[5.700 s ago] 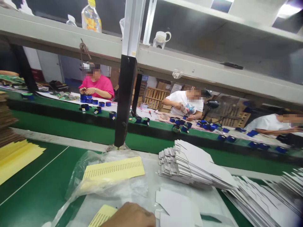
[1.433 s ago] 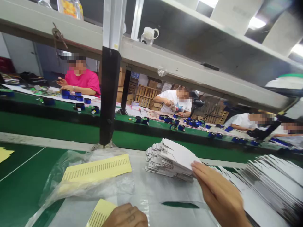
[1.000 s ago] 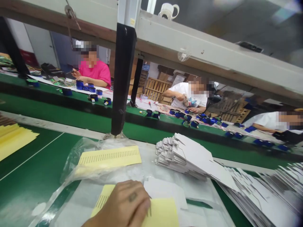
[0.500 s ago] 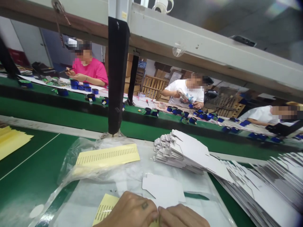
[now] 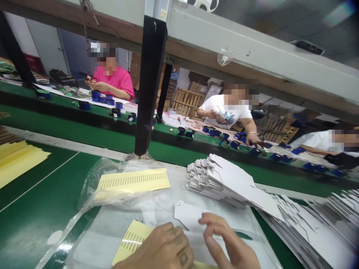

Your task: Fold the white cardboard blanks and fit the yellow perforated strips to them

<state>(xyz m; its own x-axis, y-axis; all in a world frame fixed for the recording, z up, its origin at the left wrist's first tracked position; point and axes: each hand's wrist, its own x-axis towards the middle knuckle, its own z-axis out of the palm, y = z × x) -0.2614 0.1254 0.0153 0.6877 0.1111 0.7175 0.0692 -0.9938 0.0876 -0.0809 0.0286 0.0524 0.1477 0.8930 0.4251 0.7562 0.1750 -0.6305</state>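
Note:
My left hand [image 5: 161, 246] lies over a yellow label sheet [image 5: 133, 239] printed with rows of short dark marks. Its fingers are curled on the sheet and their tips are hidden; a yellow edge shows again beyond them at the bottom. Beside it, my right hand [image 5: 228, 243] is raised with thumb and fingers apart, and nothing can be made out between them. Under and behind the right hand lies a flat white carton blank [image 5: 189, 216], partly covered by the fingers. Both hands are over a work surface covered with clear plastic film [image 5: 92, 235].
A second yellow label sheet [image 5: 134, 180] lies in a plastic bag. Stacked white carton blanks [image 5: 232, 175] spread along the right. Yellow sheets [image 5: 22, 160] sit at the left. Beyond a black post [image 5: 151, 86], several co-workers sit along a green conveyor [image 5: 112, 132] carrying blue round parts.
My right hand has lifted away from my left, its fingers spreading. My left hand stays on the label sheet. Across the line, a co-worker in white has reached an arm out over the conveyor.

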